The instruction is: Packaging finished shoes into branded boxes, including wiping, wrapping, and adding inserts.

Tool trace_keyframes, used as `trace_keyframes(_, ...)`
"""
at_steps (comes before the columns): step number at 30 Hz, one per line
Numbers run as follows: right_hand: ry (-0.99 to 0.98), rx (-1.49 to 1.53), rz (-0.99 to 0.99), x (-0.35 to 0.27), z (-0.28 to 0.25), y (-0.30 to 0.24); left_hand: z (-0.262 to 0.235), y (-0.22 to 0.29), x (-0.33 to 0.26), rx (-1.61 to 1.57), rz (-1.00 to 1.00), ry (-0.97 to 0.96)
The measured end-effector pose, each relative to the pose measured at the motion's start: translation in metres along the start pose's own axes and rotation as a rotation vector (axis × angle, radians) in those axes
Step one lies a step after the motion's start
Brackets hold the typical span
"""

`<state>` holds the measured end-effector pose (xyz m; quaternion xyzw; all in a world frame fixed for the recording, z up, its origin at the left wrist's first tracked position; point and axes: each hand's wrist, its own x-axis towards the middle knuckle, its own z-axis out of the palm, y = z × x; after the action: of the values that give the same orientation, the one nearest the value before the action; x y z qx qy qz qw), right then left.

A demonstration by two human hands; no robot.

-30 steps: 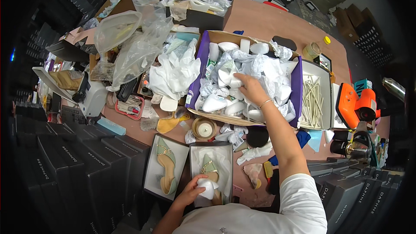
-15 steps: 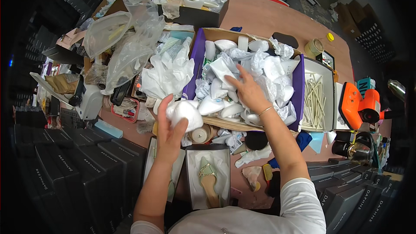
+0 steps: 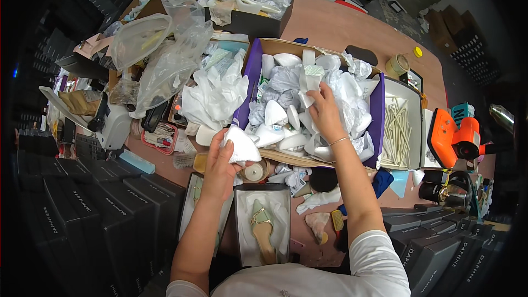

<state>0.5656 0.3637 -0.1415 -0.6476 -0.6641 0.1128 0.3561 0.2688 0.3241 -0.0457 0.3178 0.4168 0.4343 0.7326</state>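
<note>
My left hand is closed round a white toe-shaped shoe insert, in front of a purple-sided box. Over that box, my right hand pinches a white rectangular packet with faint green marks. Beneath and around it lie several more white inserts and crumpled white paper. Nearer me, a pale green pointed shoe with a metal ornament rests in a paper-lined shoebox. Left of it stands another open box, largely behind my left forearm.
A tray of thin pale sticks adjoins the purple box on the right. Farther right is an orange tool. Clear plastic bags and white tissue heap up at left. Dark shoeboxes are stacked on both sides of me.
My right hand has taken hold of the white packet and lifted it rightward off the heap. In my left hand the insert has turned, its pointed end now upward.
</note>
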Motion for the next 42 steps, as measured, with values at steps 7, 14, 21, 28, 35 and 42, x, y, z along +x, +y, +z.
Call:
trace_keyframes(7, 0.140, -0.351, -0.390, 0.008, -0.017, -0.055, 0.003, 0.003, -0.005, 0.013, 0.007, -0.013)
trace_keyframes(14, -0.416, -0.526, -0.281, -0.012, 0.017, -0.037, 0.000, 0.009, -0.010, 0.042, 0.010, -0.031)
trace_keyframes(21, -0.557, -0.547, -0.449, -0.016, 0.038, -0.010, -0.004, 0.004, -0.009, 0.054, -0.003, -0.018)
trace_keyframes(28, -0.866, -0.617, -0.296, -0.009, 0.060, -0.017, 0.000, 0.008, 0.001, -0.003, 0.001, -0.039)
trace_keyframes(35, -0.861, -0.364, -0.002, 0.014, 0.007, -0.051, -0.009, 0.012, 0.010, -0.138, -0.039, -0.064)
trace_keyframes(42, -0.480, 0.526, 0.207, 0.003, -0.037, -0.060, 0.002, 0.005, 0.017, -0.157, -0.030, -0.050)
